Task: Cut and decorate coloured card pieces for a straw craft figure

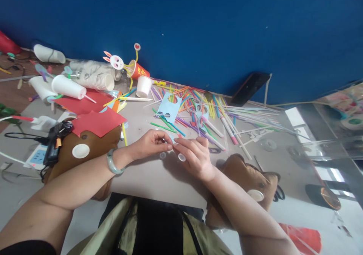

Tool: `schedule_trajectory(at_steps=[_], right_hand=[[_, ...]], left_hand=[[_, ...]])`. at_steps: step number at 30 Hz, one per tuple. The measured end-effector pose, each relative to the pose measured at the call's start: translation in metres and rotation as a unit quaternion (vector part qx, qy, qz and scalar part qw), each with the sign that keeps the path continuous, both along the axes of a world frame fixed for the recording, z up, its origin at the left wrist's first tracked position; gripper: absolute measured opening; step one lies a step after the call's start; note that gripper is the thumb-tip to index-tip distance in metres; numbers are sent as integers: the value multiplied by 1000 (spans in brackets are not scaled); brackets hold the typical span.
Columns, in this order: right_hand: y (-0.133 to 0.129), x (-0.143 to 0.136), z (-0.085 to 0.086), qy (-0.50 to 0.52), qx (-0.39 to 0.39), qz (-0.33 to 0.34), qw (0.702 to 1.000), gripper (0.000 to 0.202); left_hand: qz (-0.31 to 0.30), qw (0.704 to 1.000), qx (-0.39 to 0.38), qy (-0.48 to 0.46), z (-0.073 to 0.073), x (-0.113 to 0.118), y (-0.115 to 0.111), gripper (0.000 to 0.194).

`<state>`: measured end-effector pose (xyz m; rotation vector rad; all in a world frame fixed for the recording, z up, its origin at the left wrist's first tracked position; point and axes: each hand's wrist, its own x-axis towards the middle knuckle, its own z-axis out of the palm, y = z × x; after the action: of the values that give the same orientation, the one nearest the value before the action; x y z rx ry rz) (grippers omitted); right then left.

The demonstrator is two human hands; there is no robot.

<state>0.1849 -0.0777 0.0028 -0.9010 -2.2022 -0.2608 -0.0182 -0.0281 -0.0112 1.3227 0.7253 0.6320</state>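
Note:
My left hand (154, 144) and my right hand (195, 156) meet over the middle of the grey table, fingertips pinched close together. Something small and pale shows between them, too small to make out. Just below the fingertips lie two small round clear pieces, one (182, 157) beside my right fingers and one (162, 155) under my left. Beyond the hands is a light blue paper (167, 105) with round holes cut in it, lying on a pile of coloured sticks (195, 124).
Red paper (98, 122) and a brown cushion (82, 168) lie at left, a second brown cushion (249, 179) at right. White cups (68, 87), a rabbit figure (117, 62) and a power strip (38, 156) stand further left. A dark phone-like slab (249, 88) leans on the blue wall.

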Motion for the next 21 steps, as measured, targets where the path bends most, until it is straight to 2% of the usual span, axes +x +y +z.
schedule_trajectory(at_steps=[5,10,15,21], right_hand=[[0,1,-1,1,-12,2,1000,17],[0,3,-2,43,-22,6,999,17],[-1,2,0,53,-13,-7,999,14],[-1,-1,0,37,-41,-6,998,6]], left_hand=[[7,1000,-1,-12,0,0,0,28],[35,999,3,-2,1,1,0,24],[41,998,36,18,-2,3,-3,21],[34,994,96,42,-7,4,-6,17]])
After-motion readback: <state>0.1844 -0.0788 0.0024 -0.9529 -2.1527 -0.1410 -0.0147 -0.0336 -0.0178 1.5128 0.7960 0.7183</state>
